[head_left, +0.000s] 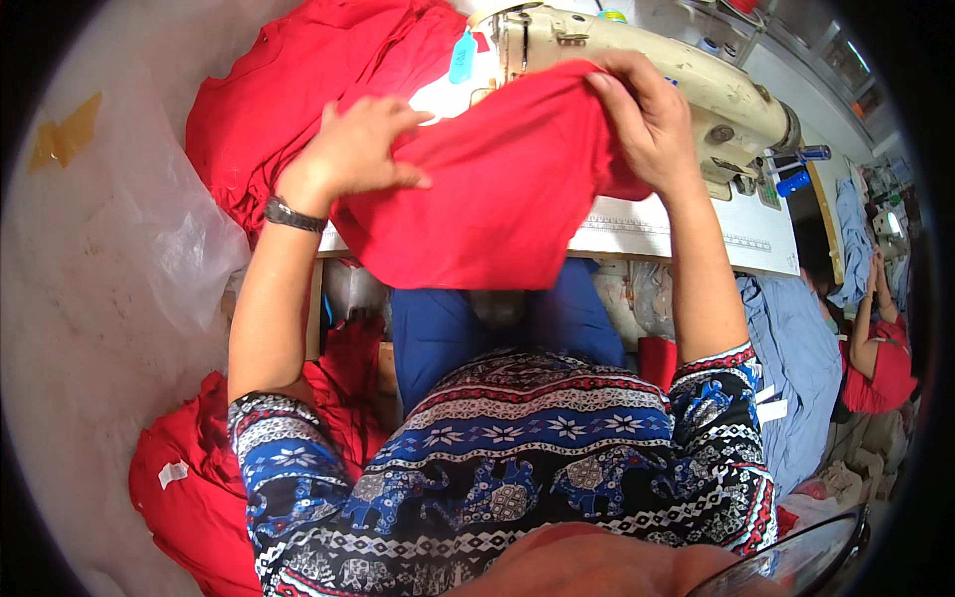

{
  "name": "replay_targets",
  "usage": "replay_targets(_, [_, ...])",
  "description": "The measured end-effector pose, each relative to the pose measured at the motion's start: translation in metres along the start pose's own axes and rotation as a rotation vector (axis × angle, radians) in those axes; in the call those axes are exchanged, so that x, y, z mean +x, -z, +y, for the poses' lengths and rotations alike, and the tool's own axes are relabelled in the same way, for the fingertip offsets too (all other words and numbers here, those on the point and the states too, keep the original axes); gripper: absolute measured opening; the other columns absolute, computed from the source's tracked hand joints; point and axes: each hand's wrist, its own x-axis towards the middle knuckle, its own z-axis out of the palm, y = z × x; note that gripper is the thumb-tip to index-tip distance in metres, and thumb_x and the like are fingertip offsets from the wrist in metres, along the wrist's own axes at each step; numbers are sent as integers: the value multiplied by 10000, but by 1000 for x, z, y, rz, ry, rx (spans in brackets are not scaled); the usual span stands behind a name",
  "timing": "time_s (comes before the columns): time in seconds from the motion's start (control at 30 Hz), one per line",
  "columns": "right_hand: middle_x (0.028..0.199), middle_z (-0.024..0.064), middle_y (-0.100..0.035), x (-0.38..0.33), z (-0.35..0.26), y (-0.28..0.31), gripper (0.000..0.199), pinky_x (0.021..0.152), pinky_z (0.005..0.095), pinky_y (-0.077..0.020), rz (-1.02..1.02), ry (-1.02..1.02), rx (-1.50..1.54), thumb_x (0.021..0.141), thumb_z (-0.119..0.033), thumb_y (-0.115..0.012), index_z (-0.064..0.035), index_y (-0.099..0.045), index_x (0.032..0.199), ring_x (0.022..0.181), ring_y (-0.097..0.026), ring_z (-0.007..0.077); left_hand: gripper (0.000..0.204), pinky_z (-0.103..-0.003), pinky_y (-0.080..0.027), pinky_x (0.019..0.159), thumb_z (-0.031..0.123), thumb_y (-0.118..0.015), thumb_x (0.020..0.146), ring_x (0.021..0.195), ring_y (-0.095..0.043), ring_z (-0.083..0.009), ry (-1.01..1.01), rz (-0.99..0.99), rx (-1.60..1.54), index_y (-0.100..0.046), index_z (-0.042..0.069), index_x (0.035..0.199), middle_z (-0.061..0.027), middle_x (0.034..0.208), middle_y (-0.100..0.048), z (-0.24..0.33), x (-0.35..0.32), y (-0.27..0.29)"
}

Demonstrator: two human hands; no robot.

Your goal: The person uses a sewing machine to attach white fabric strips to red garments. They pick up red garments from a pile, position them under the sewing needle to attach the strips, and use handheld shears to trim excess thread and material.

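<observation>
A piece of red fabric (487,189) hangs in front of the sewing machine (637,50), over the near edge of the white table and above my lap. My right hand (652,124) is closed on its upper right corner, thumb against the cloth. At the fabric's left side my left hand (363,149) is open with its fingers apart, slightly blurred; whether it touches the cloth I cannot tell. The machine's needle area is partly hidden behind the fabric. A light blue tag (463,58) hangs at the machine's left end.
A heap of red cloth (288,90) lies left of the machine. More red cloth (199,478) is piled low on my left. A ruler strip (637,224) runs along the table's front. Blue garments (791,358) hang at my right; another person (880,363) sits beyond.
</observation>
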Motion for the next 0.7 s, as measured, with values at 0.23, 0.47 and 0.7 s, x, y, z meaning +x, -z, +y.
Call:
replay_targets(0.23, [1031,146,-610,-130,82,47,140,824,414,-488,-220,-265,-646,818,-53,-630,-20,-629,955,963,-599,353,641,-747,-158,1030,346,-640,817,1417,-266,-289,130,-189,-173,-428,224,1409,-52,1510,-345,41,-19,-81])
replay_targets(0.47, [1037,181,-643,-82,30,-49,178,833,423,-496,-224,-231,-126,850,-103,-596,5,-634,985,954,-616,351,444,-666,-274,979,216,-563,808,1223,-501,-237,84,38,-408,-580,136,1244,-105,1230,-592,15,32,-65])
replay_targets(0.7, [921,129,-617,-72,68,-74,109,802,439,-473,-442,-265,-361,798,-83,-631,-34,-622,895,929,-589,343,513,-657,-324,979,264,-680,745,1225,-498,-234,51,-101,104,-582,171,1239,-85,1219,-594,8,66,-94])
